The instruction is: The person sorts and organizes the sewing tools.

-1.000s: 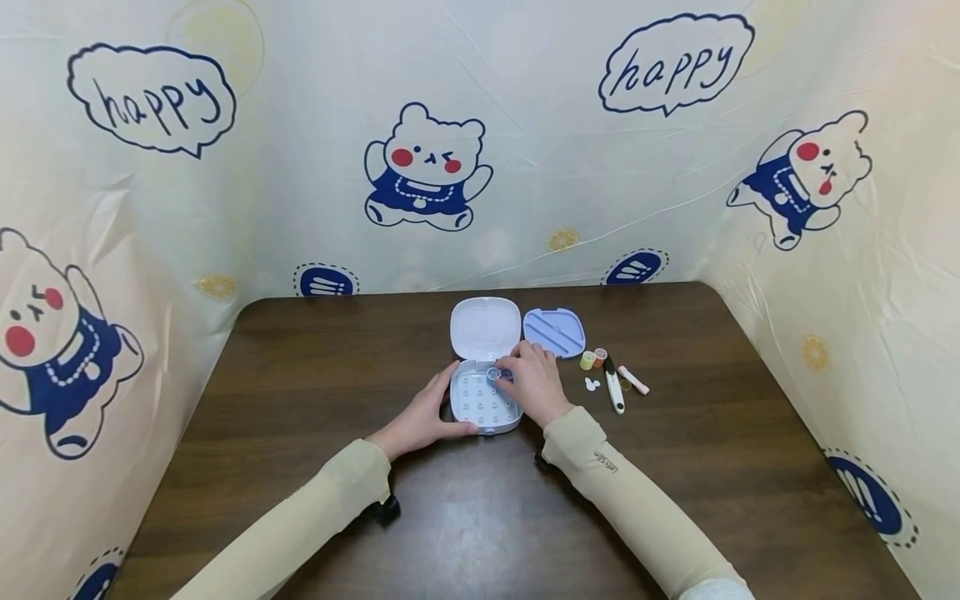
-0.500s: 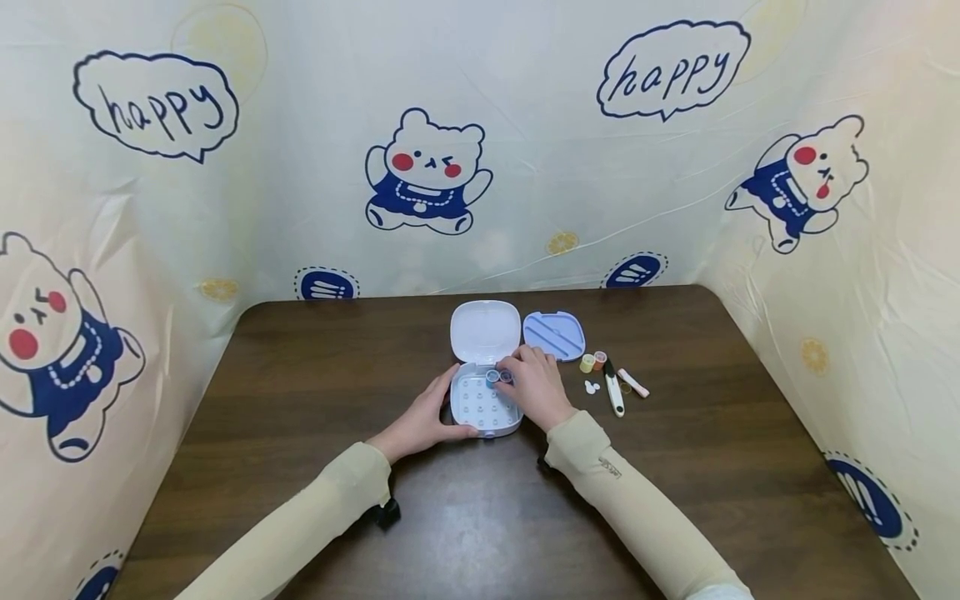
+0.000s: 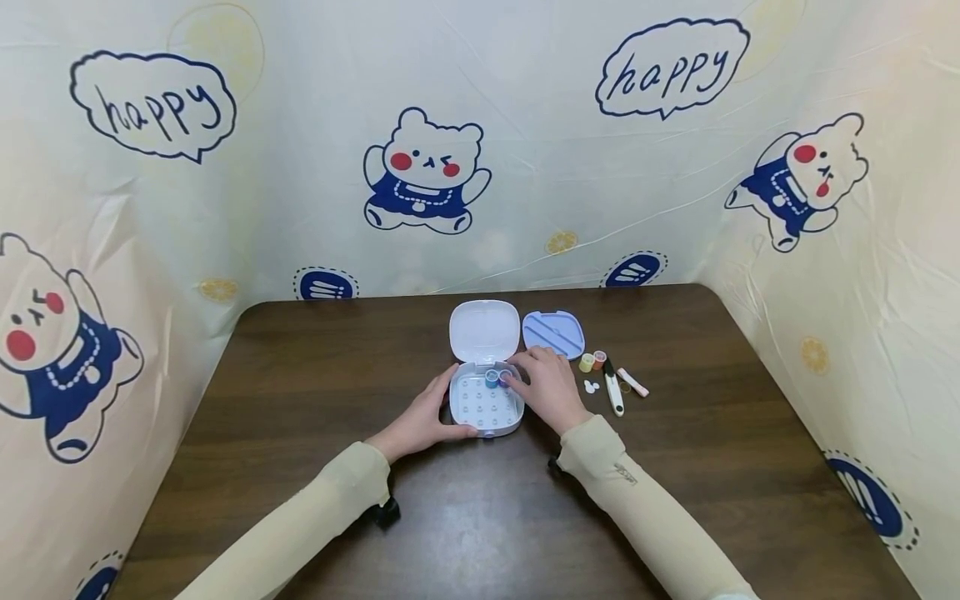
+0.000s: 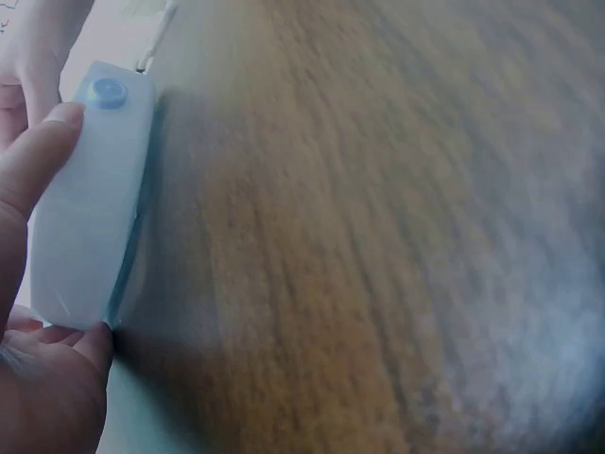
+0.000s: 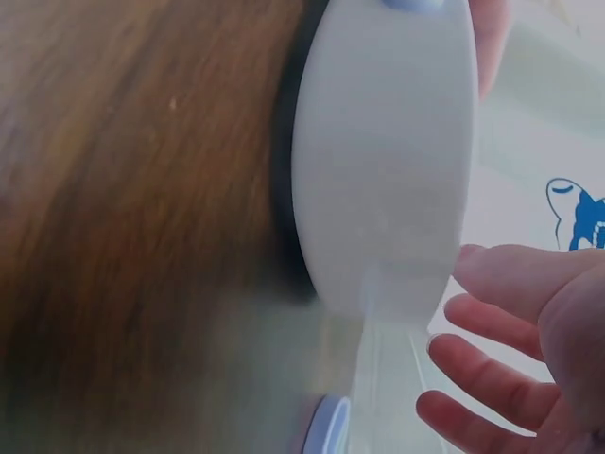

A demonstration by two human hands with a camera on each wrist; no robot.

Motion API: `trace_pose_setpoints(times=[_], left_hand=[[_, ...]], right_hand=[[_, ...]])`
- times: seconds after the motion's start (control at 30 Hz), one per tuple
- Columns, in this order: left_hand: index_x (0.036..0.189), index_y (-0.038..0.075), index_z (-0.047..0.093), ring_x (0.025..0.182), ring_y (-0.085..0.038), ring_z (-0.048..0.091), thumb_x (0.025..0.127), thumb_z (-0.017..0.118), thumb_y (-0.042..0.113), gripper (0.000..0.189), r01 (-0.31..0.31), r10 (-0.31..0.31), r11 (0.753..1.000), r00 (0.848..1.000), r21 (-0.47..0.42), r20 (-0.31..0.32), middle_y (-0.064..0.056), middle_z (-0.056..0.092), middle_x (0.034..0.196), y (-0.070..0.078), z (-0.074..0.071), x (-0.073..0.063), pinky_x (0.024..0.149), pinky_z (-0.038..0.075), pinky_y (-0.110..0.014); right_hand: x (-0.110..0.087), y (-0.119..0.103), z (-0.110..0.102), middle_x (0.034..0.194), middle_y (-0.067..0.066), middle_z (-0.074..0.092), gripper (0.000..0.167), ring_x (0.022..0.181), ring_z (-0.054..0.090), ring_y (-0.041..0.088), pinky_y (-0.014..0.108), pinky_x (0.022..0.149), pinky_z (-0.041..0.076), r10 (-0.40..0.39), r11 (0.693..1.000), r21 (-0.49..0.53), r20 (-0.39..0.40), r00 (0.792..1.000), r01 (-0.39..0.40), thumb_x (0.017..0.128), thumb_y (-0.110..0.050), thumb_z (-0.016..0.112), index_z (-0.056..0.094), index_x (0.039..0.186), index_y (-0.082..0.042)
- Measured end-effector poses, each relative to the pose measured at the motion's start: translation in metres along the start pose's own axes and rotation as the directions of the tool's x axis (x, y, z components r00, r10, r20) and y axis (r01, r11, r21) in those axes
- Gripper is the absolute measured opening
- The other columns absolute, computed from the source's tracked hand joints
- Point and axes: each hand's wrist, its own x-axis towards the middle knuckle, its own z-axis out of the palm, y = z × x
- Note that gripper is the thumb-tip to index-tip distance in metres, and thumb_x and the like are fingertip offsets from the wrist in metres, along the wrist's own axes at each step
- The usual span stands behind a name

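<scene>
A white plastic box with rows of small pegs inside stands on the table, its lid raised at the back. My left hand grips the box, thumb along the front near the blue button and fingers at the left side. Two thread spools, a blue one and a purple one, stand side by side in the back row. My right hand is over the box's right rim, its thumb tip right beside the purple spool. In the right wrist view its fingers are spread apart.
Behind and right lies a periwinkle tray with a diagonal ridge. Farther right are a yellow spool, an orange spool, black-and-white thread snips, a pink-and-white stick and a small white three-lobed piece.
My right hand has loosened from the purple spool and drawn back slightly to the right, leaving that spool standing beside the blue one. The left hand has kept its hold on the box.
</scene>
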Motion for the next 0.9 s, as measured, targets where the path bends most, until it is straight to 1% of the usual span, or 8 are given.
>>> trace_pose_setpoints(times=[0.13, 0.23, 0.4, 0.63, 0.83, 0.9], left_hand=[[0.168, 0.009, 0.013, 0.154, -0.033, 0.031, 0.081, 0.090, 0.046, 0.122, 0.017, -0.017, 1.000, 1.000, -0.003, 0.001, -0.017, 0.023, 0.170, 0.001, -0.001, -0.001, 0.123, 0.028, -0.053], [0.168, 0.010, 0.013, 0.154, -0.033, 0.030, 0.080, 0.090, 0.047, 0.123, 0.024, -0.024, 1.000, 1.000, -0.001, -0.001, -0.017, 0.023, 0.170, 0.002, -0.001, -0.002, 0.123, 0.028, -0.053], [0.168, 0.011, 0.014, 0.153, -0.033, 0.031, 0.080, 0.090, 0.047, 0.122, 0.020, -0.020, 1.000, 1.000, 0.014, -0.008, -0.017, 0.024, 0.169, 0.003, -0.001, -0.001, 0.123, 0.029, -0.052], [0.168, 0.011, 0.014, 0.153, -0.033, 0.033, 0.080, 0.090, 0.046, 0.122, 0.015, -0.014, 1.000, 1.000, 0.019, -0.006, -0.018, 0.025, 0.168, 0.003, -0.001, 0.000, 0.123, 0.029, -0.051], [0.168, 0.011, 0.013, 0.154, -0.032, 0.031, 0.080, 0.090, 0.047, 0.122, 0.012, -0.012, 1.000, 1.000, 0.025, -0.002, -0.018, 0.024, 0.169, 0.003, -0.001, 0.000, 0.123, 0.029, -0.050], [0.168, 0.012, 0.013, 0.154, -0.032, 0.030, 0.080, 0.090, 0.048, 0.122, 0.017, -0.017, 0.999, 1.000, 0.029, 0.000, -0.017, 0.024, 0.169, 0.003, -0.001, 0.000, 0.123, 0.028, -0.051]], right_hand=[[-0.004, 0.004, -0.005, 0.109, 0.006, 0.072, 0.026, 0.106, 0.063, 0.029, 0.049, 0.094, 0.048, 0.004, 1.000, 0.002, -0.007, 1.000, -0.004, 0.093, -0.026, 0.081, 0.078, 0.115, -0.012], [-0.007, 0.010, -0.008, 0.110, 0.007, 0.073, 0.025, 0.107, 0.064, 0.030, 0.050, 0.094, 0.049, -0.005, 1.000, -0.007, -0.035, 0.999, 0.005, 0.093, -0.024, 0.082, 0.079, 0.114, -0.012], [-0.010, 0.020, -0.011, 0.111, 0.007, 0.074, 0.025, 0.107, 0.064, 0.031, 0.051, 0.095, 0.049, -0.029, 0.999, -0.020, -0.075, 0.997, 0.028, 0.092, -0.023, 0.082, 0.079, 0.113, -0.010], [-0.013, 0.034, -0.015, 0.110, 0.009, 0.075, 0.026, 0.106, 0.065, 0.033, 0.053, 0.090, 0.050, -0.050, 0.998, -0.038, -0.089, 0.995, 0.047, 0.092, -0.023, 0.082, 0.079, 0.113, -0.009], [-0.018, 0.045, -0.020, 0.109, 0.011, 0.075, 0.028, 0.101, 0.065, 0.036, 0.054, 0.090, 0.049, -0.046, 0.997, -0.059, -0.108, 0.993, 0.040, 0.090, -0.024, 0.084, 0.079, 0.112, -0.006], [-0.019, 0.049, -0.022, 0.110, 0.011, 0.075, 0.029, 0.102, 0.064, 0.037, 0.055, 0.092, 0.047, -0.032, 0.998, -0.064, -0.108, 0.994, 0.025, 0.090, -0.024, 0.084, 0.079, 0.112, -0.006]])
